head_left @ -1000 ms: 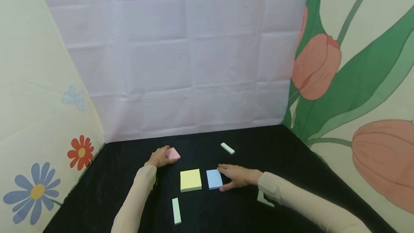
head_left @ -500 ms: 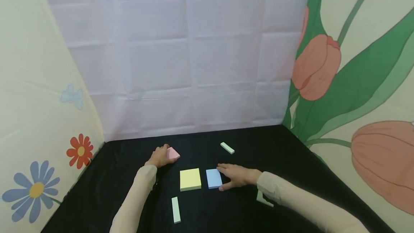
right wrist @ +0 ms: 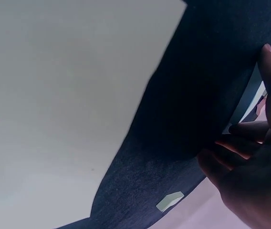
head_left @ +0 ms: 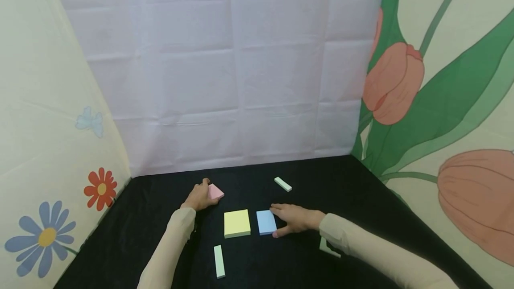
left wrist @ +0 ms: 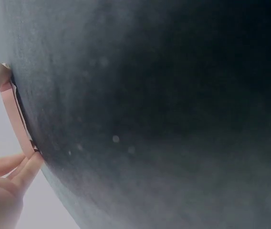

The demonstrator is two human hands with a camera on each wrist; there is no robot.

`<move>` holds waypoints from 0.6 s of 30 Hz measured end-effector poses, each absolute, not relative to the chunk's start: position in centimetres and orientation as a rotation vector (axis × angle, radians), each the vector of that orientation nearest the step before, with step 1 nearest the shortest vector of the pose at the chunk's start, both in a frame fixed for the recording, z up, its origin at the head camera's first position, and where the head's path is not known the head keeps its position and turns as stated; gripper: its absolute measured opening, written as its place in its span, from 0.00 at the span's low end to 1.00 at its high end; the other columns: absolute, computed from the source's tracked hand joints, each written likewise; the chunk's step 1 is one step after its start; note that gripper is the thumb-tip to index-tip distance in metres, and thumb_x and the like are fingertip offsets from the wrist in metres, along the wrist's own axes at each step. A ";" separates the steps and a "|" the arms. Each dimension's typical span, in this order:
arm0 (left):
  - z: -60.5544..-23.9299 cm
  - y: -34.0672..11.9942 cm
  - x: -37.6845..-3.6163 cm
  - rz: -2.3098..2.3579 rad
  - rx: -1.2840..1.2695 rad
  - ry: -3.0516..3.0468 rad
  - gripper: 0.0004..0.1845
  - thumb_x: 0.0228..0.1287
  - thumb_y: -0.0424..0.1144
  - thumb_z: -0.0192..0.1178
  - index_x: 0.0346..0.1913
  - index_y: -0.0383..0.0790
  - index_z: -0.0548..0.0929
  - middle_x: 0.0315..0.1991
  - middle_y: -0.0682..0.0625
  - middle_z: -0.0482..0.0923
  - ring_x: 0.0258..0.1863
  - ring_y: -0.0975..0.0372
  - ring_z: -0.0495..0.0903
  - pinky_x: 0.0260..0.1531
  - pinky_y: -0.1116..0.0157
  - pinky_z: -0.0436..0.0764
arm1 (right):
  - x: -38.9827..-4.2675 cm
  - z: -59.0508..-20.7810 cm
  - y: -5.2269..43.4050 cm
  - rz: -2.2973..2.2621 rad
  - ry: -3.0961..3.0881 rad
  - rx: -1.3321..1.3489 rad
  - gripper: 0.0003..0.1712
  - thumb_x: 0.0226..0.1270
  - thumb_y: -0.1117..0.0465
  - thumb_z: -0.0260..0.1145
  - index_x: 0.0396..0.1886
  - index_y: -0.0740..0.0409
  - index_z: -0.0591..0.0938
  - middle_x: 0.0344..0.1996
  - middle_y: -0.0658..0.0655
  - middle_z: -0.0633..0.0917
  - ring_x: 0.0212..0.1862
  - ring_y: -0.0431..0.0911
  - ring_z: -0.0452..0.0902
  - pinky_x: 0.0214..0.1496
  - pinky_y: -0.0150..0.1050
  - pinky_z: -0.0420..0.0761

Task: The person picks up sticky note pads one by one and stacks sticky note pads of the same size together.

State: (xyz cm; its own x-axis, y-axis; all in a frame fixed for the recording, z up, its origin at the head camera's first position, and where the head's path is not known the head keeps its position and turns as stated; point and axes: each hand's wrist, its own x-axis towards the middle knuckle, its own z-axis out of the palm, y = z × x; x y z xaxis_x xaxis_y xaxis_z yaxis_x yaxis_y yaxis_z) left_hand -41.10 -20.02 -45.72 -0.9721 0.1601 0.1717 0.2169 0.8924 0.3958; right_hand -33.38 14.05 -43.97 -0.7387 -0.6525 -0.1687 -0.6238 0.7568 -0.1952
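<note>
My left hand (head_left: pixel 199 196) holds a pink sticky note pad (head_left: pixel 215 191) at the back left of the black table. In the left wrist view, thumb and fingers pinch the pink pad (left wrist: pixel 17 117) at opposite ends; the hand covers part of it in the head view. Near the middle, my right hand (head_left: pixel 297 218) grips a blue sticky note pad (head_left: pixel 266 222) between thumb and fingers, at its near and far right corners. Left of the blue pad, with a narrow gap between, lies a larger yellow sticky note pad (head_left: pixel 237 223).
One narrow pale green pad (head_left: pixel 283 184) lies farther back; another (head_left: pixel 219 261) lies nearer, below the yellow one. A further green pad (head_left: pixel 329 248) is partly hidden under the right sleeve. A white cloth (head_left: pixel 241 79) hangs behind the black tabletop (head_left: pixel 277 264), with patterned cloths at both sides.
My left hand and the pink pad shift very slightly. The right hand stays at the blue pad, and the other pads keep their places.
</note>
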 end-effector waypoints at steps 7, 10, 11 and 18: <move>-45.6 -20.1 -41.0 -0.646 -0.268 -2.928 0.42 0.54 0.45 0.72 0.64 0.26 0.64 0.44 0.34 0.75 0.39 0.49 0.74 0.44 0.50 0.77 | -33.3 -43.9 13.9 -0.149 2.752 -1.013 0.47 0.63 0.37 0.67 0.71 0.64 0.68 0.71 0.64 0.67 0.70 0.55 0.64 0.68 0.50 0.65; -45.8 -20.2 -41.2 -0.653 -0.282 -2.916 0.42 0.54 0.46 0.72 0.64 0.26 0.65 0.44 0.35 0.76 0.39 0.49 0.75 0.43 0.51 0.77 | -33.3 -43.9 14.0 -0.151 2.751 -1.015 0.47 0.63 0.38 0.67 0.71 0.64 0.68 0.70 0.64 0.67 0.70 0.56 0.64 0.67 0.51 0.65; -45.8 -20.2 -41.3 -0.657 -0.286 -2.910 0.42 0.54 0.47 0.72 0.64 0.26 0.65 0.44 0.35 0.76 0.38 0.50 0.75 0.43 0.51 0.77 | -33.3 -43.9 14.0 -0.152 2.753 -1.016 0.47 0.63 0.38 0.67 0.71 0.64 0.68 0.70 0.64 0.67 0.70 0.56 0.64 0.67 0.51 0.65; -46.1 -20.2 -41.5 -0.683 -0.298 -2.895 0.42 0.54 0.48 0.72 0.64 0.25 0.65 0.43 0.36 0.76 0.36 0.52 0.75 0.40 0.54 0.78 | -33.2 -44.1 14.0 -0.167 2.756 -1.009 0.47 0.63 0.37 0.68 0.71 0.63 0.68 0.70 0.64 0.67 0.70 0.56 0.64 0.67 0.51 0.65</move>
State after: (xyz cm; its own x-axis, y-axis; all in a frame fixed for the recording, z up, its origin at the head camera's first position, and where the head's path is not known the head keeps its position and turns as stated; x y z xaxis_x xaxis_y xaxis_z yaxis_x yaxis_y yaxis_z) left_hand -41.53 -20.21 -46.10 -0.9686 0.1574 0.1925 0.2269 0.8762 0.4251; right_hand -33.18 14.04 -44.10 -0.7465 -0.6484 -0.1497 -0.6255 0.7604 -0.1747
